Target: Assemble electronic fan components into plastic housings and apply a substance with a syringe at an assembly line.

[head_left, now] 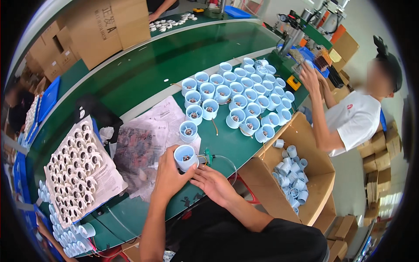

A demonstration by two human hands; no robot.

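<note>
one blue cup (186,164) up over the green table's (231,146) near edge, gripped in left hand (168,174), fingers curled round it. right hand (214,181) open, palm showing, fingers pointed at cup; contact unclear. more blue cups (238,103) beyond.

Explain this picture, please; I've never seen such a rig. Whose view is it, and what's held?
There is no robot here: a person works bare-handed, seen by a wide fisheye camera on their head, so straight edges curve. The left hand holds a light-blue cylindrical housing; the right hand is open beside it, contact unclear. On the green workbench stand similar housings, with white bladed wheels on paper at left. A cardboard box at right holds more light-blue parts.
</note>
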